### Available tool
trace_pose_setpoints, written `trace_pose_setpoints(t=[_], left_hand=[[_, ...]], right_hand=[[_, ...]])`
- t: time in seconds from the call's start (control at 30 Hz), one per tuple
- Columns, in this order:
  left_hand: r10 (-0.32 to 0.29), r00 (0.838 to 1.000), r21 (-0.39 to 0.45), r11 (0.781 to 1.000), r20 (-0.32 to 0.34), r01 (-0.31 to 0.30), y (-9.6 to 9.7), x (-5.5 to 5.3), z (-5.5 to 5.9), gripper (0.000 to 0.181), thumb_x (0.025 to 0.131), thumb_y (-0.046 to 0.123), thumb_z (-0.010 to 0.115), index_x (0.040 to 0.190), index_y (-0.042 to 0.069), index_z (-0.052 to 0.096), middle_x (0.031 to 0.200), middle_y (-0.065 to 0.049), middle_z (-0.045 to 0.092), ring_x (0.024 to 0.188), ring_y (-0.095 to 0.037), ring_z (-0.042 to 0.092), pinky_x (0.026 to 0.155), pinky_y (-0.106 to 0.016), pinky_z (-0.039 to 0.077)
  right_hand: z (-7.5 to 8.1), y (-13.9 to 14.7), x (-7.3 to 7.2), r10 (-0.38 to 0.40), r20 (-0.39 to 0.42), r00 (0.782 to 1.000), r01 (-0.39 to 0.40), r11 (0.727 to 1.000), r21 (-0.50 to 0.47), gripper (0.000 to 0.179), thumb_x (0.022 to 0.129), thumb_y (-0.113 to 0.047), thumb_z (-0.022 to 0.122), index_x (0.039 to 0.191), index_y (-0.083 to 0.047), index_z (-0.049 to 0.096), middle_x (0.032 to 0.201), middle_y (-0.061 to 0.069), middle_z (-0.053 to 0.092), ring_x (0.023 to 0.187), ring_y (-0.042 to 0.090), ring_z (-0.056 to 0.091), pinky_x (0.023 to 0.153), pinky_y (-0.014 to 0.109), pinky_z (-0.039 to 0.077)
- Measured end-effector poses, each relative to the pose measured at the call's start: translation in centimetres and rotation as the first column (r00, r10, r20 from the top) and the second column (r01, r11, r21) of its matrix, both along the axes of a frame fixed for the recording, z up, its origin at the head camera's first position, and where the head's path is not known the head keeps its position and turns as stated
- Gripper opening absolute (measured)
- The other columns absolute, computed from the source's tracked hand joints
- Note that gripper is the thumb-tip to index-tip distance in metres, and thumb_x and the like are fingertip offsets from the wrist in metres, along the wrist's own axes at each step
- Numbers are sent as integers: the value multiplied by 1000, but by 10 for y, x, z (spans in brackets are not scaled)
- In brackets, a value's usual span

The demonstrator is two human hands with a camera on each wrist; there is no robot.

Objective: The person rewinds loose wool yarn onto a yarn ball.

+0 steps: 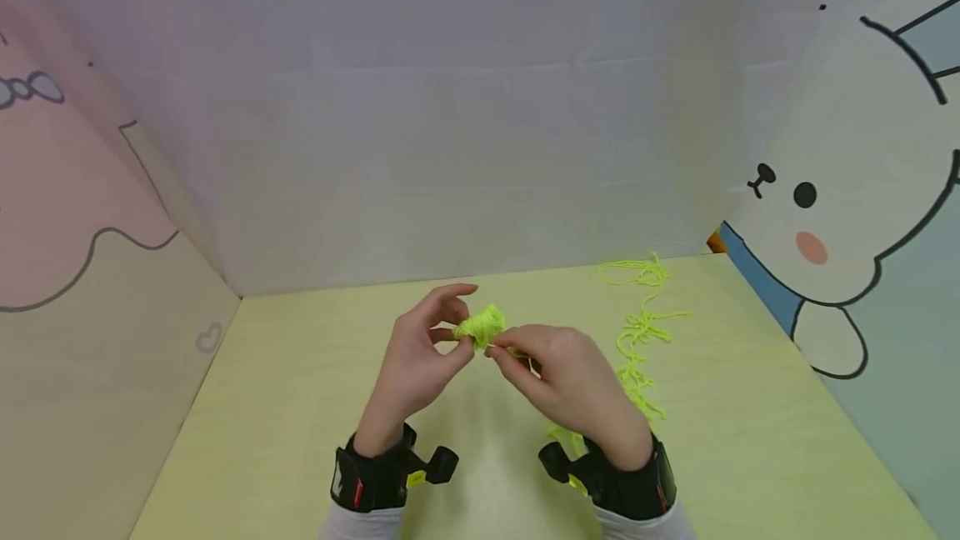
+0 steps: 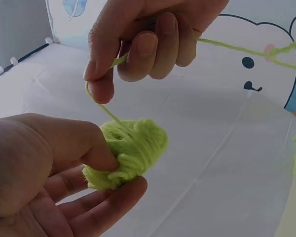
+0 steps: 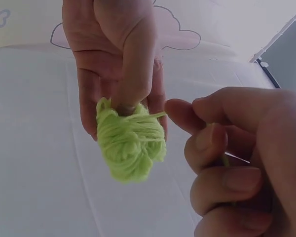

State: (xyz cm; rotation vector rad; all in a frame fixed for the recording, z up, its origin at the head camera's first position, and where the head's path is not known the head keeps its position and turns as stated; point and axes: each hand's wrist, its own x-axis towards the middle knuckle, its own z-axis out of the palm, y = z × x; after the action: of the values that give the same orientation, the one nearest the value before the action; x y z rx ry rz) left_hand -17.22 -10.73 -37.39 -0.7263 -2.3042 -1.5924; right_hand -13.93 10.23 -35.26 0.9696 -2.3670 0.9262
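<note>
A small ball of neon yellow-green yarn (image 1: 483, 324) is held up over the table between the two hands. My left hand (image 1: 425, 357) grips it with the thumb on one side and fingers on the other, as the left wrist view shows. Close beside it, my right hand (image 1: 562, 369) pinches the yarn strand (image 2: 110, 116) between thumb and forefinger. That strand runs from the wound ball (image 3: 130, 148) to the right fingertips, and its other fingers curl over it. Past the right hand, the strand trails off in the left wrist view.
Loose yarn (image 1: 636, 340) lies in tangled loops along the table's right side, running from the back edge to beneath the right wrist. The pale yellow table (image 1: 300, 373) meets a white cloth wall (image 1: 465, 148) behind. Printed cartoon panels (image 1: 862, 215) stand at both sides.
</note>
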Motion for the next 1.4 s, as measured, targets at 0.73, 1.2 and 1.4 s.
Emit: trace_pose_setpoints(t=[0.73, 1.2, 1.4], left_hand=[[-392, 909, 107, 919, 141, 380, 10, 10, 12, 47, 92, -8, 59, 135, 11, 58, 120, -7, 56, 102, -22, 58, 78, -31, 60], [-315, 914, 170, 945, 255, 278, 22, 13, 18, 38, 90, 8, 73, 127, 14, 67, 120, -4, 66, 110, -21, 60, 82, -37, 59], [-285, 916, 89, 959, 284, 271, 16, 13, 25, 49, 84, 7, 79, 129, 18, 66, 125, 0, 66, 111, -17, 59, 92, -48, 53]], right_hand=[[3, 3, -4, -159, 47, 986, 165, 971, -173, 14, 97, -25, 66, 106, -19, 75, 79, -12, 62, 55, 3, 42, 46, 25, 42], [4, 6, -5, -195, 28, 980, 196, 963, -182, 15, 96, -29, 68, 107, -22, 75, 81, -12, 59, 58, 4, 43, 47, 26, 42], [7, 15, -8, -212, 23, 977, 212, 952, -219, 11, 92, -28, 73, 102, -24, 75, 83, -13, 63, 56, 4, 41, 46, 26, 41]])
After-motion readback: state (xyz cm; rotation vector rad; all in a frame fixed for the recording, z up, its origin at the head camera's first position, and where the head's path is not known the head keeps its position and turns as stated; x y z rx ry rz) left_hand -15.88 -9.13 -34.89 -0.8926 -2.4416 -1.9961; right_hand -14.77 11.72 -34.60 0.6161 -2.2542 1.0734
